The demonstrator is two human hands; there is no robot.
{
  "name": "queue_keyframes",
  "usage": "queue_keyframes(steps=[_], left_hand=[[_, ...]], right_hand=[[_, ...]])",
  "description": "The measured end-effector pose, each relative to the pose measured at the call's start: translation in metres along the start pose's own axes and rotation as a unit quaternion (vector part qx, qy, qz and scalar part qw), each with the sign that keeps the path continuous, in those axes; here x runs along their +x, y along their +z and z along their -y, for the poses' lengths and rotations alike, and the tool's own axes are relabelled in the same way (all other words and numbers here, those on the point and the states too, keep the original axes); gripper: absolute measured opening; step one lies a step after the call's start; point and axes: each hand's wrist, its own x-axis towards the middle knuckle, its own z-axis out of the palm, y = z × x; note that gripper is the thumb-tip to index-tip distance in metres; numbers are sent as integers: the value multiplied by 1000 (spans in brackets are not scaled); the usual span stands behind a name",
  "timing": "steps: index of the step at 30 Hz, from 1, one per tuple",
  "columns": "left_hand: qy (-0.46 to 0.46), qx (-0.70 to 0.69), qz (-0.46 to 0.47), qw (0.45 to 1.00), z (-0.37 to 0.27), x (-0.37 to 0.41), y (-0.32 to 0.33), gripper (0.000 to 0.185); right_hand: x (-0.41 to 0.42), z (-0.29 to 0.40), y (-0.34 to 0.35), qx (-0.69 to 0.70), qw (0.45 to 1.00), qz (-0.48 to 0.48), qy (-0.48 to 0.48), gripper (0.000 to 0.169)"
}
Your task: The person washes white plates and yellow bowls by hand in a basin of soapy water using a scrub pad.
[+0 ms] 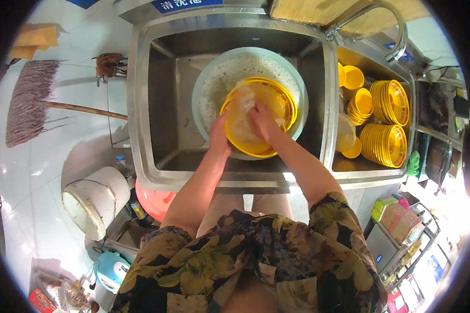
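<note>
A yellow dish is tilted over a pale green basin of soapy water. My left hand grips its left rim, with the thumb along the edge. Inside the dish is my right hand, fingers bent and slightly blurred; whether it holds a cloth cannot be made out. Whitish suds or a wet film blur the dish's upper part. Behind it, more yellow dishes with a red patterned band rest nested in the basin. The basin stands in a stainless steel sink.
In the right sink compartment stand stacked yellow dishes and yellow cups. A curved faucet rises at the back right. To the left are a mop, a white bucket and a red basin.
</note>
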Motion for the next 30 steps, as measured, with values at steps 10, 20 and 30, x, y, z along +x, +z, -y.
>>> queue_keyframes(steps=[10, 20, 30], left_hand=[[-1, -39, -17, 999, -6, -4, 7, 42], [-18, -43, 8, 999, -6, -3, 11, 43], [-27, -36, -7, 999, -8, -11, 16, 56]], right_hand=[[-7, 83, -68, 459, 848, 218, 152, 32], [-37, -30, -50, -79, 984, 154, -38, 26], [38, 53, 16, 498, 840, -68, 204, 26]])
